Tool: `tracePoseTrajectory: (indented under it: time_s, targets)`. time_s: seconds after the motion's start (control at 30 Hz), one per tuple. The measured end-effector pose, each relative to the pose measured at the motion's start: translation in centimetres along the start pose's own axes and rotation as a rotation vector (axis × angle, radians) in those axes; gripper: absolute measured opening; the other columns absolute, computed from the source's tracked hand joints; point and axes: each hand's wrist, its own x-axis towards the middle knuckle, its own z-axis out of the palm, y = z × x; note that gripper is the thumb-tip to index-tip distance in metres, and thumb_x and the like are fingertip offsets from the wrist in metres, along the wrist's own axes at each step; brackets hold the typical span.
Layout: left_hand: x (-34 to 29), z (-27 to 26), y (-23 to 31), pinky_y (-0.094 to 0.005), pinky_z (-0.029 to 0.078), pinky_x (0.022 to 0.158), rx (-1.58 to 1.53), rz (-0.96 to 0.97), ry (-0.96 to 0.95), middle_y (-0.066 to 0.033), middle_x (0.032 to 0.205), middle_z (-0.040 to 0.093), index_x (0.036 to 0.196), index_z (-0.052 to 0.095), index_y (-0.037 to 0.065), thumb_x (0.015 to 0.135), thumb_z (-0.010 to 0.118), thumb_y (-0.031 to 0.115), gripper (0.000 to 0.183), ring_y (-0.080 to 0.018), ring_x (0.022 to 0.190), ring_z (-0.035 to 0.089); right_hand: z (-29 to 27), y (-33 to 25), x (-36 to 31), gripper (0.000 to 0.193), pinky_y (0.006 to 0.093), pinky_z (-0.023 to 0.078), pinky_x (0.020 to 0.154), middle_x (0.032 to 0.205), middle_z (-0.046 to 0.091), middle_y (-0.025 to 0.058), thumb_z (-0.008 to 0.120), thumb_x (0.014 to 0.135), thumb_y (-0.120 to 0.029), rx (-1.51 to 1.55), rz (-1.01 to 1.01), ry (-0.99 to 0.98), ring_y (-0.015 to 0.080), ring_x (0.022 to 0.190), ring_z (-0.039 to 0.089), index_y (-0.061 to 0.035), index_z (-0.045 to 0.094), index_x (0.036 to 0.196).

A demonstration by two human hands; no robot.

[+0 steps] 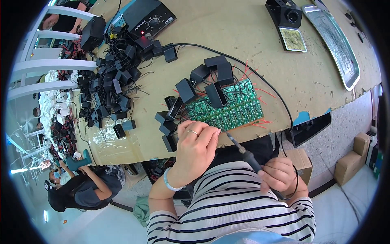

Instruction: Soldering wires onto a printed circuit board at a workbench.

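Note:
My right hand (278, 175) is closed around the handle of a soldering iron (252, 160). The iron's tip slants up and left, close to the front edge of a green circuit board panel (239, 110). Just left of that tip, my left hand (197, 142) has its thumb and fingers pinched together at the panel's front edge; whatever they pinch is too small to name. Several black plastic housings (215, 94) with black wires lie on the panel's left and far side. Thin red wires stick out around the panel.
A soldering station (150, 22) stands at the far left, beside a heap of wired black housings (111, 81). Far right are an iron stand with a sponge (293, 39) and a metal tray (335, 49). The iron's black cable (280, 99) arcs across the table. A co-worker (87, 187) sits at left.

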Motion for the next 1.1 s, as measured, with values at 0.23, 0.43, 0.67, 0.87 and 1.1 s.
tracePoseTrajectory:
  time_s: [0.23,0.43,0.67,0.87,1.1]
  targets:
    - [0.1,-0.2,0.2,-0.0378,0.044,0.083,0.013,0.011,-0.016,-0.0041,0.085,0.062,0.088,0.070,0.006,0.080,0.076,0.002,0.011,-0.0251,0.083,0.057,0.0,-1.0,-0.6,0.023,0.0338,0.057,0.056,0.078,0.060,0.0092,0.058,0.097,-0.019,0.058,0.202,0.259,0.0218,0.060,0.061,0.0032,0.059,0.102]
    - [0.2,-0.4,0.3,-0.0381,0.043,0.085,0.063,0.014,-0.032,-0.0032,0.085,0.062,0.088,0.070,0.007,0.080,0.077,0.004,0.011,-0.0246,0.083,0.058,0.1,-1.0,-0.1,0.020,0.0344,0.057,0.055,0.079,0.061,0.0089,0.057,0.094,-0.015,0.035,0.214,0.254,0.0220,0.061,0.062,0.0029,0.058,0.104]
    - [0.6,-0.6,0.0,-0.0387,0.045,0.085,0.070,0.028,-0.044,-0.0052,0.088,0.060,0.091,0.071,0.006,0.079,0.078,0.006,0.014,-0.0264,0.089,0.058,-0.2,-0.9,0.2,0.019,0.0338,0.057,0.054,0.079,0.061,0.0084,0.057,0.092,-0.012,0.040,0.226,0.260,0.0219,0.061,0.062,0.0028,0.058,0.104]
    - [-0.7,-3.0,0.0,-0.0387,0.048,0.082,0.095,-0.061,0.163,-0.0075,0.093,0.063,0.098,0.071,0.005,0.078,0.079,0.003,0.021,-0.0270,0.090,0.061,0.0,-1.7,0.5,0.014,0.0368,0.054,0.057,0.074,0.060,0.0087,0.057,0.094,-0.015,-0.020,0.287,0.306,0.0244,0.059,0.060,-0.0015,0.059,0.100]
    - [-6.0,-10.1,-15.0,-0.0439,0.047,0.085,0.519,-0.449,0.657,-0.0183,0.104,0.062,0.104,0.066,-0.003,0.091,0.069,0.009,0.018,-0.0352,0.094,0.058,0.5,-1.5,-0.1,0.016,0.0392,0.050,0.051,0.070,0.056,0.0091,0.046,0.100,-0.020,-0.036,0.324,0.345,0.0255,0.052,0.055,-0.0051,0.054,0.101]
